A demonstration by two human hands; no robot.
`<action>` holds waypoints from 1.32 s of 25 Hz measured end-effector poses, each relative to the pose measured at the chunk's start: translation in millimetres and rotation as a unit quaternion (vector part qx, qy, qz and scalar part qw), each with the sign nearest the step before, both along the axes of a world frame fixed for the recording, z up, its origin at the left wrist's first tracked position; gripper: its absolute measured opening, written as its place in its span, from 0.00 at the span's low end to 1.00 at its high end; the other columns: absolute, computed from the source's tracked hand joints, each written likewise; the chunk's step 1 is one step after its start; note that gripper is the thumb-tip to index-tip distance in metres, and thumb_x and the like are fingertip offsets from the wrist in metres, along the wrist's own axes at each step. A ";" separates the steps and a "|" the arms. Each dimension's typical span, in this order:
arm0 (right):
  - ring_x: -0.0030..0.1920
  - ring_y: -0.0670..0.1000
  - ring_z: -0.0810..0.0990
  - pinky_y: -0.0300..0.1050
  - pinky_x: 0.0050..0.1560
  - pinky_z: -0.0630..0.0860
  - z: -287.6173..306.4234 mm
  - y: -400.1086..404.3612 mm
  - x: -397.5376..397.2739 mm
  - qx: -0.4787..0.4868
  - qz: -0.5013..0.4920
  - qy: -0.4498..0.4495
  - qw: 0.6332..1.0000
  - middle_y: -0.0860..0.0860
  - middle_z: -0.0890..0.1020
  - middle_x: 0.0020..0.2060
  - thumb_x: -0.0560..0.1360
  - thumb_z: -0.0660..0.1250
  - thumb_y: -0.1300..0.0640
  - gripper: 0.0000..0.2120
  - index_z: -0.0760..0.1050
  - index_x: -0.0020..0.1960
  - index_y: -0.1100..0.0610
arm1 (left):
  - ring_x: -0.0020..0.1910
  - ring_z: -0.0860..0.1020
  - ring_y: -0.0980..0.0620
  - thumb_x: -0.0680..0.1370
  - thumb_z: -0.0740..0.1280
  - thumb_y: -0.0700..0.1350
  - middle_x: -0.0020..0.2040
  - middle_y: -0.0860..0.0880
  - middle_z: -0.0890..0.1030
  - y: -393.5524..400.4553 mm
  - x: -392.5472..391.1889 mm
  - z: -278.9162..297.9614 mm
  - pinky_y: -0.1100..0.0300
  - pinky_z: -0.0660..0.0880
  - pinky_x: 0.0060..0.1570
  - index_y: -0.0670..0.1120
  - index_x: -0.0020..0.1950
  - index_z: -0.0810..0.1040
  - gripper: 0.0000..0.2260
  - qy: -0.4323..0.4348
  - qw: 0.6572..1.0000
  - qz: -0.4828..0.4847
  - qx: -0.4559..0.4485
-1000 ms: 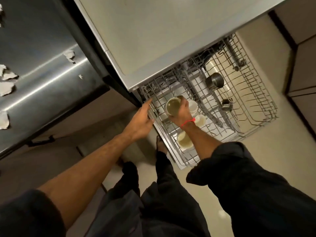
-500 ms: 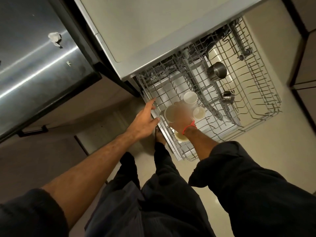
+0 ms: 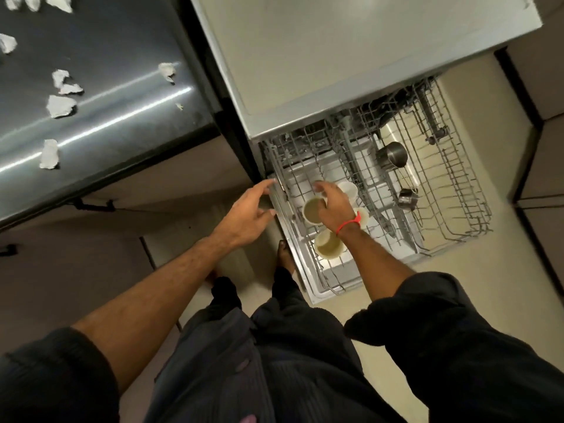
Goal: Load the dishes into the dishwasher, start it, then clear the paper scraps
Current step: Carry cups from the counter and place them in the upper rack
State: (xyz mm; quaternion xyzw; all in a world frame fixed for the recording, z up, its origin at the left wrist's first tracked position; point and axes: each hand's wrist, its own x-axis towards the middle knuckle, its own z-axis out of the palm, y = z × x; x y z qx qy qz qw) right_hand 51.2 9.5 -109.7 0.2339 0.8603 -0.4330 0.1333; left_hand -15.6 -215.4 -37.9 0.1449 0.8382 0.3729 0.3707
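Reaching: my right hand [image 3: 334, 206] is over the pulled-out dishwasher rack [image 3: 457, 190]
Right fingers: spread apart above the upright cream cup [image 3: 312, 210]; I cannot tell if they touch it
Left hand [image 3: 248, 216]: fingers apart, tips at the rack's side rail
Other cups: one [image 3: 328, 247] just nearer than my right wrist, one [image 3: 348, 190] just beyond the fingers
Paper scraps [image 3: 60, 105]: on the tabletop [image 3: 122, 56], well left of my left fingers

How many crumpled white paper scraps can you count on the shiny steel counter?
7, perhaps more beyond the frame: two at the top edge, one at the left edge, two close together, one below those, one nearest the front, one rightmost.
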 end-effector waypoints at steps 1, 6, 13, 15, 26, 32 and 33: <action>0.56 0.52 0.78 0.53 0.64 0.75 9.4 -11.6 -6.4 -0.014 0.022 0.021 0.999 0.54 0.81 0.55 0.75 0.59 0.69 0.22 0.75 0.65 0.56 | 0.47 0.82 0.58 0.82 0.66 0.43 0.74 0.51 0.69 -12.4 0.6 6.5 0.64 0.79 0.50 0.54 0.80 0.60 0.29 0.016 1.000 0.003 0.000; 0.35 0.46 0.80 0.43 0.45 0.79 65.1 -110.3 -58.3 -0.118 0.195 0.103 0.968 0.51 0.84 0.42 0.76 0.59 0.70 0.17 0.79 0.57 0.57 | 0.49 0.82 0.56 0.81 0.68 0.41 0.71 0.51 0.73 -97.6 12.1 43.5 0.55 0.82 0.55 0.53 0.79 0.61 0.29 0.103 0.986 0.129 0.004; 0.32 0.54 0.82 0.39 0.31 0.77 148.1 -300.1 -109.5 -0.214 0.344 0.159 0.901 0.51 0.84 0.43 0.77 0.60 0.69 0.16 0.79 0.57 0.54 | 0.44 0.82 0.56 0.79 0.70 0.41 0.62 0.54 0.78 -242.4 38.3 89.9 0.60 0.81 0.47 0.52 0.70 0.66 0.23 0.221 0.896 0.386 0.026; 0.35 0.54 0.83 0.44 0.31 0.79 165.3 -353.6 -115.1 -0.250 0.348 0.155 0.890 0.52 0.84 0.46 0.78 0.60 0.67 0.16 0.77 0.61 0.55 | 0.42 0.83 0.56 0.79 0.71 0.40 0.61 0.54 0.79 -287.1 42.7 104.6 0.63 0.79 0.45 0.52 0.72 0.66 0.25 0.247 0.864 0.437 0.026; 0.46 0.54 0.85 0.51 0.43 0.83 236.2 -623.6 -113.7 -0.303 0.475 0.123 0.817 0.49 0.80 0.56 0.78 0.62 0.65 0.21 0.70 0.68 0.49 | 0.43 0.83 0.55 0.79 0.71 0.43 0.63 0.55 0.78 -528.9 108.6 160.6 0.61 0.81 0.42 0.57 0.76 0.61 0.29 0.302 0.692 0.655 0.003; 0.47 0.53 0.84 0.50 0.43 0.84 251.9 -721.7 -114.6 -0.314 0.506 0.113 0.795 0.50 0.79 0.56 0.79 0.63 0.64 0.22 0.69 0.70 0.49 | 0.48 0.82 0.54 0.79 0.71 0.44 0.63 0.54 0.76 -611.0 133.2 165.3 0.54 0.82 0.51 0.57 0.77 0.60 0.31 0.286 0.658 0.696 -0.017; 0.47 0.53 0.84 0.50 0.42 0.84 252.1 -734.2 -117.1 -0.313 0.509 0.113 0.794 0.50 0.79 0.56 0.79 0.63 0.64 0.22 0.69 0.70 0.49 | 0.49 0.82 0.54 0.79 0.71 0.44 0.63 0.53 0.76 -623.0 131.6 164.3 0.54 0.82 0.52 0.56 0.77 0.61 0.31 0.288 0.655 0.699 -0.024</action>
